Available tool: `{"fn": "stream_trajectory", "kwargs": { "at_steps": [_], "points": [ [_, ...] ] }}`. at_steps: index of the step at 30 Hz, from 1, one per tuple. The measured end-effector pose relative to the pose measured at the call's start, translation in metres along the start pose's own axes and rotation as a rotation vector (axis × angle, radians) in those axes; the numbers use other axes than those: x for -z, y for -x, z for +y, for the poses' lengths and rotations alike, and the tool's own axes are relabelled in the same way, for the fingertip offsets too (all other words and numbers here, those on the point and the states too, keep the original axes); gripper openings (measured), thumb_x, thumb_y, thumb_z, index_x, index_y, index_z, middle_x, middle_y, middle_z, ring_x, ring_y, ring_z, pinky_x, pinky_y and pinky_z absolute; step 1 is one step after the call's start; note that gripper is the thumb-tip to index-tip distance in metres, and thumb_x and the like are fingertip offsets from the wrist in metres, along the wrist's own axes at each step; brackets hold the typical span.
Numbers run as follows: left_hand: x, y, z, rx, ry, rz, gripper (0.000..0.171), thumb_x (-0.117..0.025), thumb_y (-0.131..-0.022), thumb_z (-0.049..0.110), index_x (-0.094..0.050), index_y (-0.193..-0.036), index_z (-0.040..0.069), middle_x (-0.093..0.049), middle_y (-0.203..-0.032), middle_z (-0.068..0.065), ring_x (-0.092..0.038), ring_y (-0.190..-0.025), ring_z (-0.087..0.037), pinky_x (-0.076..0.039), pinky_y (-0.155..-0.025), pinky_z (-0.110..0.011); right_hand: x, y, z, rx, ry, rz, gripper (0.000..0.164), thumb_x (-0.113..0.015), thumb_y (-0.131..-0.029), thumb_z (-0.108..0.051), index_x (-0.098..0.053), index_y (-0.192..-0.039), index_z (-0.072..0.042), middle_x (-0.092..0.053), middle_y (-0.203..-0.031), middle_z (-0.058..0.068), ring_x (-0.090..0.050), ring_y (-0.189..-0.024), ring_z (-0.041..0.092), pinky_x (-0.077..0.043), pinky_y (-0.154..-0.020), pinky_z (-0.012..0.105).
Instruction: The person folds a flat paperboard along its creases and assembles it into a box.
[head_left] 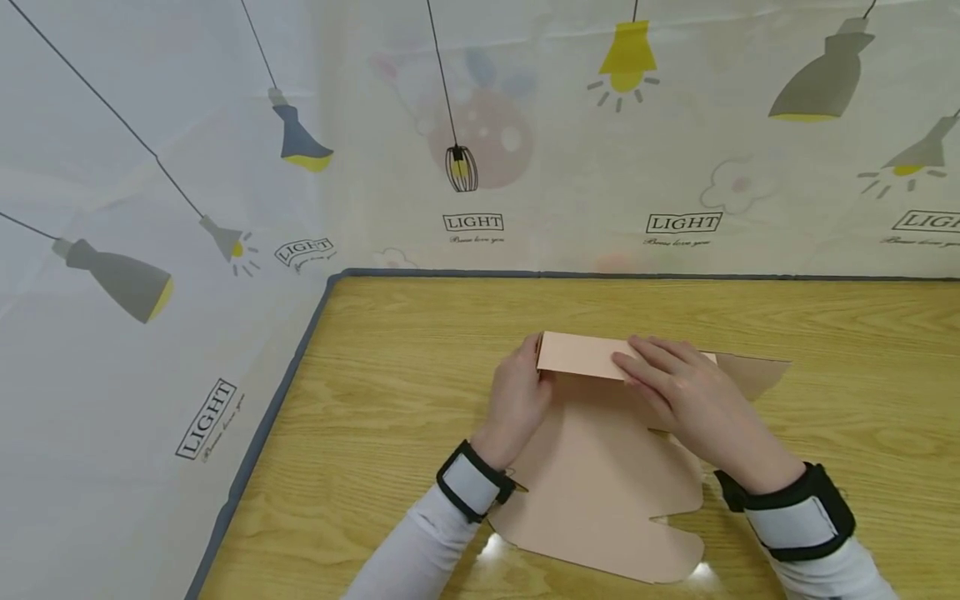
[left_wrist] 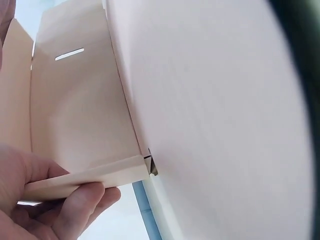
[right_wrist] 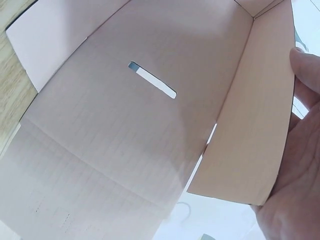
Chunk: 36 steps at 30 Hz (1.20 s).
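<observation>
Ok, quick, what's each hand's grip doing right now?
Left hand: closed, pinching an end panel of the pale pink, partly folded cardboard box.
Right hand: open, fingers laid against the box's long narrow panel.

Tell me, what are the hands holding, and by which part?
Partly folded cardboard: the left hand pinches its narrow end flap, while the right hand rests on its long side.

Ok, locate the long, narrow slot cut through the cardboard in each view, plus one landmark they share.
Head: not visible.
Left wrist: slot at upper left, rising gently toward the right.
Right wrist: slot above centre, slanting down to the right.
Shared landmark: the cardboard, right of centre in the head view, filling much of both wrist views.
</observation>
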<state>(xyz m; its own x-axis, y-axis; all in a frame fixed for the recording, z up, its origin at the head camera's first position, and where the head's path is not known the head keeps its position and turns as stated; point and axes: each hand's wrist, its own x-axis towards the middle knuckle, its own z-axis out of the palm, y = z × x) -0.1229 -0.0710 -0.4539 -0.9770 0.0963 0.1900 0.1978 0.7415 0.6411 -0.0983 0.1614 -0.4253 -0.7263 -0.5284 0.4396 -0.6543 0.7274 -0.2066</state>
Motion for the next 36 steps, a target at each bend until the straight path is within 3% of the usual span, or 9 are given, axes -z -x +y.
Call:
{"fn": "stream_trajectory", "kwargs": {
  "at_steps": [4, 11, 14, 23, 30, 36],
  "points": [
    [0.004, -0.002, -0.010, 0.041, 0.104, -0.095, 0.051, -0.071, -0.094, -0.002, -0.058, -0.143, 0.001, -0.070, -0.138, -0.019, -0.071, -0.124, -0.034, -0.063, -0.100, -0.043, 0.003, 0.000, 0.000, -0.002, -0.002, -0.018, 0.051, -0.081, -0.086, -0.006, -0.072, -0.136, -0.011, -0.070, -0.139, 0.021, -0.066, -0.123, 0.041, -0.058, -0.096, 0.060],
    [0.023, -0.007, -0.040, 0.018, 0.417, -0.427, 0.076, -0.080, -0.092, 0.009, -0.044, -0.159, 0.012, -0.054, -0.158, -0.014, -0.056, -0.144, -0.037, -0.059, -0.107, -0.048, 0.006, 0.001, 0.002, 0.030, -0.014, -0.037, 0.051, -0.082, -0.085, -0.005, -0.073, -0.135, -0.011, -0.068, -0.141, 0.022, -0.066, -0.122, 0.042, -0.059, -0.093, 0.061],
    [0.028, -0.008, -0.046, 0.031, 0.482, -0.502, 0.081, -0.085, -0.089, 0.013, -0.044, -0.159, 0.017, -0.052, -0.159, -0.011, -0.054, -0.146, -0.035, -0.058, -0.110, -0.045, 0.007, 0.002, 0.001, 0.034, -0.010, -0.045, 0.049, -0.082, -0.086, -0.007, -0.074, -0.133, -0.013, -0.068, -0.141, 0.022, -0.066, -0.121, 0.042, -0.059, -0.093, 0.061],
    [0.029, -0.006, -0.050, -0.058, 0.417, -0.475, 0.078, -0.089, -0.083, 0.007, -0.051, -0.151, 0.011, -0.060, -0.151, -0.014, -0.059, -0.142, -0.034, -0.060, -0.107, -0.045, -0.002, 0.006, -0.003, 0.089, 0.025, -0.015, 0.047, -0.082, -0.084, -0.010, -0.077, -0.129, -0.019, -0.068, -0.138, 0.023, -0.063, -0.121, 0.043, -0.056, -0.098, 0.065],
    [0.033, -0.005, -0.050, -0.093, 0.353, -0.479, 0.079, -0.090, -0.084, 0.013, -0.048, -0.152, 0.010, -0.061, -0.150, -0.014, -0.059, -0.142, -0.032, -0.056, -0.112, -0.045, -0.003, 0.005, -0.002, 0.098, -0.001, -0.007, 0.046, -0.083, -0.083, -0.007, -0.078, -0.128, -0.016, -0.068, -0.139, 0.022, -0.064, -0.121, 0.041, -0.058, -0.093, 0.059],
    [0.038, -0.004, -0.050, -0.125, 0.378, -0.459, 0.085, -0.090, -0.084, 0.014, -0.045, -0.157, 0.009, -0.056, -0.156, -0.012, -0.056, -0.144, -0.031, -0.052, -0.118, -0.049, -0.001, 0.006, 0.000, 0.083, -0.056, -0.016, 0.053, -0.084, -0.082, -0.005, -0.075, -0.133, -0.016, -0.067, -0.144, 0.020, -0.062, -0.125, 0.039, -0.057, -0.097, 0.059]
  ]
}}
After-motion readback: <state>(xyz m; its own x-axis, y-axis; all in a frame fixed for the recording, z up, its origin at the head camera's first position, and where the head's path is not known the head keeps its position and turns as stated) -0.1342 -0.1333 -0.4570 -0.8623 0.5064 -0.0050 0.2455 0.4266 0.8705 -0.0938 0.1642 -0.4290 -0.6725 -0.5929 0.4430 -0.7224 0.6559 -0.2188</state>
